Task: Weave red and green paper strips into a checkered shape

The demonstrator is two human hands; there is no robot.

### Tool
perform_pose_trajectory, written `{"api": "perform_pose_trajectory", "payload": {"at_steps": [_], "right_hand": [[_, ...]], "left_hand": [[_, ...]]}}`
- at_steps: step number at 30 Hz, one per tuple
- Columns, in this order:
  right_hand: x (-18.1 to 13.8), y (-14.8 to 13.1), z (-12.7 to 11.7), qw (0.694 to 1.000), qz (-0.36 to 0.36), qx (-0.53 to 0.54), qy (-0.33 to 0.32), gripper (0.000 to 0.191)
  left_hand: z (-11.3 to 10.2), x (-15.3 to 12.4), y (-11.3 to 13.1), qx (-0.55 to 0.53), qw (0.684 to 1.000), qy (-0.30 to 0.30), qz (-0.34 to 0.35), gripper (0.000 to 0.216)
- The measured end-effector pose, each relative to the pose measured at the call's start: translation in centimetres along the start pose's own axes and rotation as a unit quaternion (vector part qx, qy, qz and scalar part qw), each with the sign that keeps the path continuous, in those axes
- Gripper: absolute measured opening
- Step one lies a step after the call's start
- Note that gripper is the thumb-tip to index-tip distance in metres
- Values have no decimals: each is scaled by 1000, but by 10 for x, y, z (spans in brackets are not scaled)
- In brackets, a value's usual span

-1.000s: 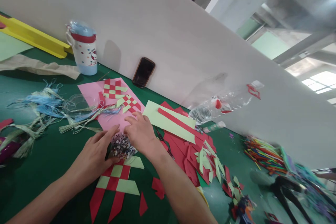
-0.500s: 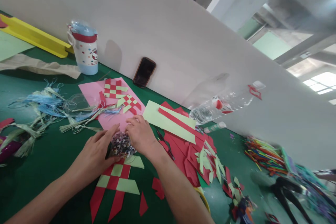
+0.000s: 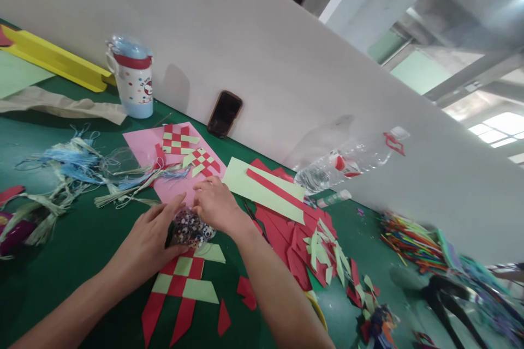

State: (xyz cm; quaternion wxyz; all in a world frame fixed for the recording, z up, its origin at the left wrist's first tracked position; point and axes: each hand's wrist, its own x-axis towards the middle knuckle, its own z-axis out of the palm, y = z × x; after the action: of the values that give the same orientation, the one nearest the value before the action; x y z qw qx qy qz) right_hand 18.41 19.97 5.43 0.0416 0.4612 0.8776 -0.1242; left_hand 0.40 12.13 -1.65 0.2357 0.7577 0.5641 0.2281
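Note:
A small clear bag of googly eyes [image 3: 189, 230] lies on the green table [image 3: 82, 240] between my hands. My left hand [image 3: 149, 240] grips its left side, thumb and fingers closed round the edge. My right hand [image 3: 215, 204] pinches the bag's top right edge with bent fingers. Just below the bag lies a woven piece of red and pale-green paper strips [image 3: 180, 286]. Behind my hands a pink sheet [image 3: 147, 147] carries two small woven red-and-green squares [image 3: 178, 140].
A polka-dot cup [image 3: 133, 79] and a dark phone [image 3: 224, 113] stand by the white wall. Blue and straw fibres [image 3: 69, 166] lie left. Green sheet [image 3: 262, 190], red paper scraps [image 3: 295, 240], a plastic bottle [image 3: 347, 163] and coloured sticks [image 3: 409, 234] lie right.
Almost nothing has moved. Both hands stay on the bag; the right hand's fingers have shifted slightly along its top edge.

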Motion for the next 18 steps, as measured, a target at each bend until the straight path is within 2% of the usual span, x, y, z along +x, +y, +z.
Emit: {"api": "perform_pose_trajectory", "payload": {"at_steps": [5, 10, 14, 18], "right_hand": [[-5, 4, -5, 999, -38, 31, 21, 14], [-33, 6, -16, 990, -34, 76, 111, 8], [-72, 8, -24, 945, -1, 212, 249, 10], [-112, 7, -28, 901, 68, 310, 295, 11]], "left_hand": [[0, 1, 0, -26, 1000, 6, -11, 94], [-5, 0, 1, -80, 996, 19, -25, 90], [-13, 3, 0, -122, 991, 38, -43, 90], [-32, 7, 2, -81, 991, 91, -58, 74]]}}
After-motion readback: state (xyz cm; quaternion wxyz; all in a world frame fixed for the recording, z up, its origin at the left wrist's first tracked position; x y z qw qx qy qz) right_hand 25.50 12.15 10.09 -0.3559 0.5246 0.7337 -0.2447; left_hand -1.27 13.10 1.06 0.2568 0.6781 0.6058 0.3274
